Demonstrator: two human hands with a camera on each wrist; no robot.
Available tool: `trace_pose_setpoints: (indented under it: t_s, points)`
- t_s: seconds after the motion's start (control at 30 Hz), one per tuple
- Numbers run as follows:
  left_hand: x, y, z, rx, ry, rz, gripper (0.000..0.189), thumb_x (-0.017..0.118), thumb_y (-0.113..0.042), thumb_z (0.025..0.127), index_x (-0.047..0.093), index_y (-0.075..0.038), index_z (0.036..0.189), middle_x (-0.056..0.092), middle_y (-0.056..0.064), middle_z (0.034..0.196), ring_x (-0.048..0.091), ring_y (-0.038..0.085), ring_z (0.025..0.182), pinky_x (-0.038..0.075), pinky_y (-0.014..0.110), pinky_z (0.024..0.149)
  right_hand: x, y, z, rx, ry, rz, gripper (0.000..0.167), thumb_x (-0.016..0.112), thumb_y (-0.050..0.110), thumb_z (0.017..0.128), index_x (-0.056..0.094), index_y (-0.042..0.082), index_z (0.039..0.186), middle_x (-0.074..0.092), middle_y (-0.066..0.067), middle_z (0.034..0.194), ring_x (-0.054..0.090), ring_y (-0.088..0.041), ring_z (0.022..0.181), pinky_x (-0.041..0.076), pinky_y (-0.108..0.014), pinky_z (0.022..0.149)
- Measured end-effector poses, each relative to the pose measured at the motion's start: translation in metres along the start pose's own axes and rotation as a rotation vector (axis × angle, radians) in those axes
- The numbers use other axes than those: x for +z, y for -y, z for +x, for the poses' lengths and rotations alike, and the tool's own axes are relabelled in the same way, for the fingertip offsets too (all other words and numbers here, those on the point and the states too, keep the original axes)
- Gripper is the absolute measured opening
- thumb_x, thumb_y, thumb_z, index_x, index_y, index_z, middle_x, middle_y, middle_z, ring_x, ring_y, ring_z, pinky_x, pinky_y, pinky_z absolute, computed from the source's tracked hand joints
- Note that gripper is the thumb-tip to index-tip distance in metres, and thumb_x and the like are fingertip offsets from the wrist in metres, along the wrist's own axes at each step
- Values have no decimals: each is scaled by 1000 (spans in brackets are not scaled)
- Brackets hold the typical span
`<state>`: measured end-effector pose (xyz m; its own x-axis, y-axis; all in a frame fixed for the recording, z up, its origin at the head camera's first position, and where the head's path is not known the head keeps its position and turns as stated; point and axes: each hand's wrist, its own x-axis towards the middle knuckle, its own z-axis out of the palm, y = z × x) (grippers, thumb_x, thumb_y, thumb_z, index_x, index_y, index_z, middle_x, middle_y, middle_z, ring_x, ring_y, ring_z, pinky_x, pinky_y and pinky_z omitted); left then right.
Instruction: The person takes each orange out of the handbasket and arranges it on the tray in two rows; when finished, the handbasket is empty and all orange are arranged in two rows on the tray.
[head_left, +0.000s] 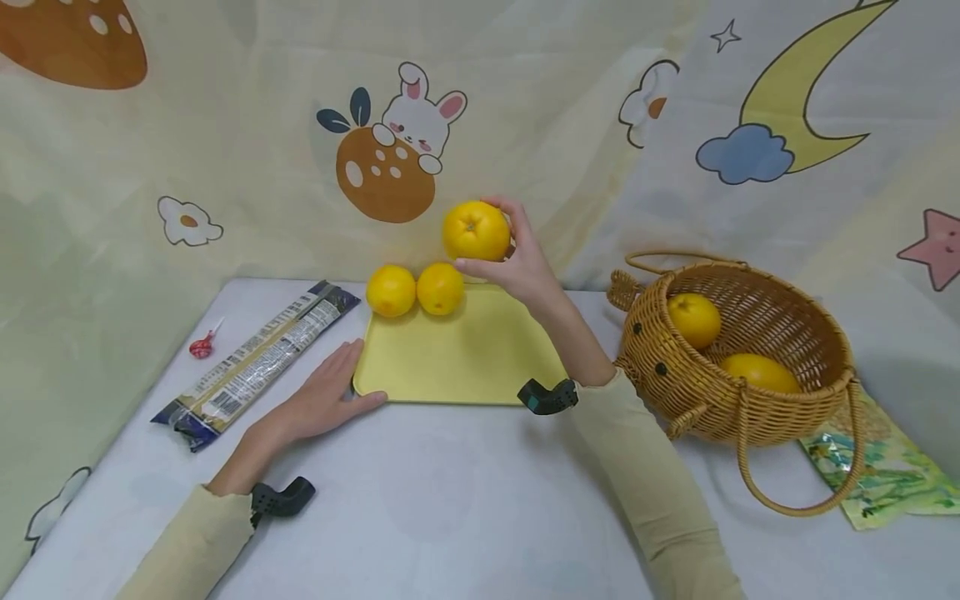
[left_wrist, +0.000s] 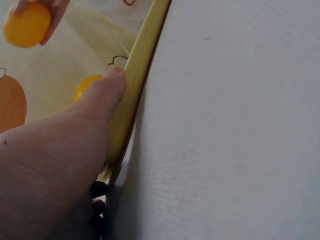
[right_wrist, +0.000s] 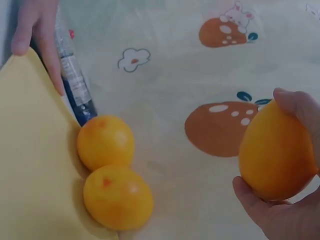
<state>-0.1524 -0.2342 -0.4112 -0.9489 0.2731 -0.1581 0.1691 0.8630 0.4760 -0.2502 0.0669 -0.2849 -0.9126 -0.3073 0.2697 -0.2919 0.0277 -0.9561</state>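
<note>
My right hand (head_left: 525, 258) holds a yellow orange (head_left: 476, 231) up above the back of a pale yellow tray (head_left: 465, 367), thumb and fingers curled round it. Its dimpled end faces the head view; the right wrist view shows its longer, oval side (right_wrist: 277, 152). Two more oranges, one at the tray's back left corner (head_left: 391, 291) and one just right of it (head_left: 440, 289), sit side by side. My left hand (head_left: 322, 400) rests at the tray's front left corner, fingers straight along the left side. Its thumb (left_wrist: 102, 95) lies against the front rim.
To the right, a wicker basket (head_left: 690, 400) with looped handles contains a round orange (head_left: 694, 321) and a longer yellow fruit (head_left: 761, 372). A green patterned packet (head_left: 885, 458) lies partly behind it. At left are a long printed packet (head_left: 258, 362) and a red wrapped lollipop (head_left: 202, 345).
</note>
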Motion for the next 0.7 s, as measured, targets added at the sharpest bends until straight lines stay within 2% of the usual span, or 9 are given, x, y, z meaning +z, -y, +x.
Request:
trace_pose_setpoints:
  t_s: [0.27,0.43,0.57,0.7]
  points:
    - [-1,0,1,-7,10,1,108,51,-69,87,1,-2,155,2,20,164,3,41,151,9,58,122,-6,-24,9,88,-31,-56,70,78,19,80,39,21,137,45,-5,136,55,-23,106,51,-30,85]
    - [-2,-1,4,23,-1,-8,106,51,-67,89,0,-3,156,1,19,164,2,40,151,8,57,123,-10,-35,17,114,-43,-130,72,78,26,81,40,19,141,48,-5,136,53,-23,110,49,-35,92]
    - [-1,0,4,21,0,-3,106,51,-67,89,0,-2,155,1,20,164,2,40,151,8,58,122,-11,-48,23,148,-48,-197,72,76,33,82,41,18,143,50,-7,134,52,-24,112,46,-39,98]
    - [0,1,2,9,0,6,106,51,-68,89,0,-2,156,2,20,163,3,41,151,9,58,122,-13,-63,24,176,-66,-251,67,74,37,84,45,19,141,53,-8,132,52,-24,108,47,-37,92]
